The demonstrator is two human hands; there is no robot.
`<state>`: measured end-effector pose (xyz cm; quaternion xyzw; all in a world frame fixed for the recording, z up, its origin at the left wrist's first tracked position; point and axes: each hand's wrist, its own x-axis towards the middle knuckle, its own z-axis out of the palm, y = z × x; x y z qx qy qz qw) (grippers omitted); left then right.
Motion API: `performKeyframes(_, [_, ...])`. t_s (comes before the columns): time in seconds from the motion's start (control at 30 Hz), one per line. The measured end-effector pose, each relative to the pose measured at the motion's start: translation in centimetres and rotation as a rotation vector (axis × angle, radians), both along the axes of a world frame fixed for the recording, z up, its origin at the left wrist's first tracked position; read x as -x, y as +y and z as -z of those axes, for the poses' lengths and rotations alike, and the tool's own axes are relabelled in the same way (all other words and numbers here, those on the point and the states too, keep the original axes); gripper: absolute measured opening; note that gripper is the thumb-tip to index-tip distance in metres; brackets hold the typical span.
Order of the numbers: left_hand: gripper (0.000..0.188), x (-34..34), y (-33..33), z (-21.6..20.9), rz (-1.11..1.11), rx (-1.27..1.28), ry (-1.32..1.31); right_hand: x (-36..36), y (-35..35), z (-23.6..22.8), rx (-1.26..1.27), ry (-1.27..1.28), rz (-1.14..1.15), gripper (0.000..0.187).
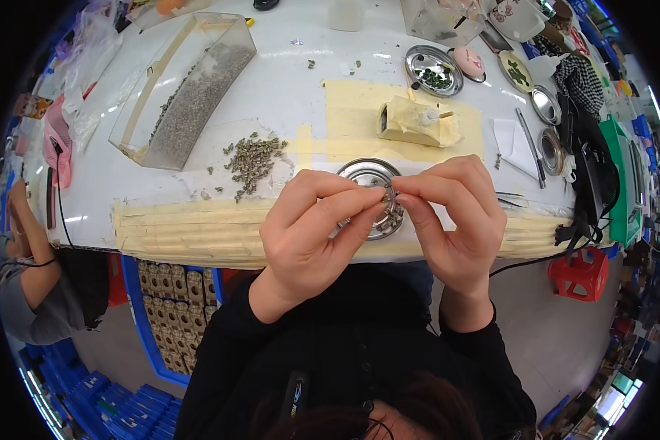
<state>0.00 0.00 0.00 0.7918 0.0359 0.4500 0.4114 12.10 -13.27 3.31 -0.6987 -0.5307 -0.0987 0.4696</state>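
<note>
Both my hands meet over a round metal dish point(353, 167) near the table's front edge. My left hand point(304, 233) pinches a tiny metal part point(384, 199) between thumb and forefinger. My right hand point(462, 220) is closed in a pinch beside it, fingertips almost touching the left ones. What the right fingertips hold is too small to make out. Several small metal pieces point(394, 218) lie in the dish, partly hidden by my hands. To the left, a loose pile of small metal parts point(253, 163) rests on the table.
A clear bin of small parts point(205, 95) stands at left. Beyond my hands is a tape-wrapped block point(418, 123). At right are a metal plate with dark green pieces point(434, 71), tweezers point(529, 147) and a green tray point(620, 180). Another person's arm point(33, 249) is at far left.
</note>
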Motion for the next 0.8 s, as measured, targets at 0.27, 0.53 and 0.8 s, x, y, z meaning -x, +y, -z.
performKeyframes(0.27, [0.022, -0.3, -0.2, 0.1, 0.06, -0.041, 0.088, -1.7, -0.5, -1.0, 0.175, -0.136, -0.149, 0.017])
performKeyframes(0.53, [0.018, -0.3, 0.1, -0.1, 0.126, 0.028, 0.145, -2.8, -0.5, -1.8, 0.251, -0.199, -0.247, 0.016])
performKeyframes(0.8, [0.016, -0.3, 0.2, 0.0, 0.144, 0.019, 0.144, -3.4, -0.3, -1.8, 0.262, -0.175, -0.296, 0.018])
